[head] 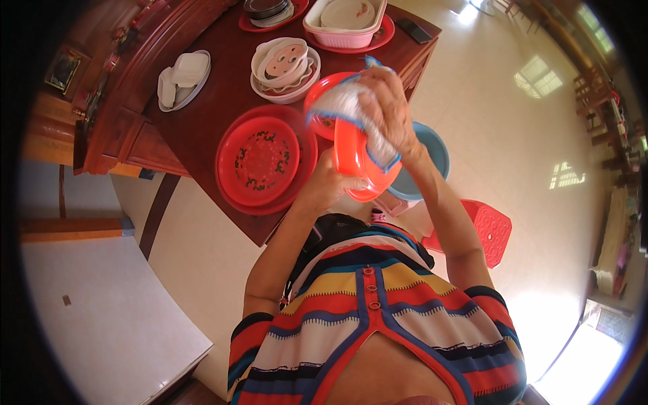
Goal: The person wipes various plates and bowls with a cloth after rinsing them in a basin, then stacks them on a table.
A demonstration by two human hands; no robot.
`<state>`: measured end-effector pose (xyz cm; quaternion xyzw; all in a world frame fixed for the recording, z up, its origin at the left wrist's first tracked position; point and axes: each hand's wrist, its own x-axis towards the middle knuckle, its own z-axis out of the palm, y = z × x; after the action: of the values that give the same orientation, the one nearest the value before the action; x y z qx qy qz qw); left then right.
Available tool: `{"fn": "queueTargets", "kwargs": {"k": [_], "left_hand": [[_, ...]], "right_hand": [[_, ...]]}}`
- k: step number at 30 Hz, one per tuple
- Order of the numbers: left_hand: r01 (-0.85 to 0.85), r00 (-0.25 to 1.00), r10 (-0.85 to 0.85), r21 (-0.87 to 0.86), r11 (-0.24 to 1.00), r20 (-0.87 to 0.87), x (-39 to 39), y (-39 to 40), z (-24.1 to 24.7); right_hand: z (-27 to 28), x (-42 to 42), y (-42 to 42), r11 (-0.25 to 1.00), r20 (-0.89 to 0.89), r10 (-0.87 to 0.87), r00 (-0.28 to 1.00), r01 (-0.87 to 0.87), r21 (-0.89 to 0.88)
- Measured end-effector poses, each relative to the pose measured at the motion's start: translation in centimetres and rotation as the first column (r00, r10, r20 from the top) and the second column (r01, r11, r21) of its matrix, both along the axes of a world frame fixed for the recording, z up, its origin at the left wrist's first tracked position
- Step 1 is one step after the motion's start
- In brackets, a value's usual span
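My left hand (329,179) grips a red plastic bowl or dish (349,154) by its near side, the thumb lying over its rim. In my right hand (387,101) is a white cloth with blue edging (344,101), draped across the far part of that dish. The cloth looks slightly blurred and hides some of the dish. Behind them a round red tray (315,96) lies on the table, partly covered by the cloth. To the left, a red patterned tray (266,159) rests on a larger red tray (309,152).
On the dark red wooden table (212,131) stand stacked pale dishes (286,66), white containers on a plate (190,71), a pink basin (339,38) and a phone (414,30). A blue basin (433,152) and red plastic stool (488,233) are at the right.
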<state>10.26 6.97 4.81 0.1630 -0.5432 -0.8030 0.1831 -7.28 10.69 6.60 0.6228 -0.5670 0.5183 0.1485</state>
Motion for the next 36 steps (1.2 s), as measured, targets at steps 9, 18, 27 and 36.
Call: {"fn": "queueTargets", "kwargs": {"k": [9, 18, 27, 36], "left_hand": [[-0.078, 0.997, 0.078, 0.044, 0.996, -0.019, -0.3, -0.8, -1.1], [-0.026, 0.993, 0.047, 0.198, 0.980, -0.104, -0.2, -1.4, 0.4], [-0.134, 0.962, 0.196, 0.294, 0.946, -0.193, 0.2, -4.2, 1.6], [-0.114, 0.976, 0.158, 0.266, 0.957, -0.150, -0.4, -2.8, 1.8]], "right_hand": [[-0.7, 4.6, 1.3, 0.999, -0.047, -0.043, 0.998, 0.044, 0.015], [-1.4, 0.1, -0.3, 0.998, 0.033, -0.055, 0.998, 0.055, 0.007], [-3.9, 3.9, 2.7, 0.962, 0.099, -0.056, 0.994, 0.027, 0.272], [-1.2, 0.3, -0.8, 0.984, 0.009, -0.024, 1.000, 0.022, 0.174]]}}
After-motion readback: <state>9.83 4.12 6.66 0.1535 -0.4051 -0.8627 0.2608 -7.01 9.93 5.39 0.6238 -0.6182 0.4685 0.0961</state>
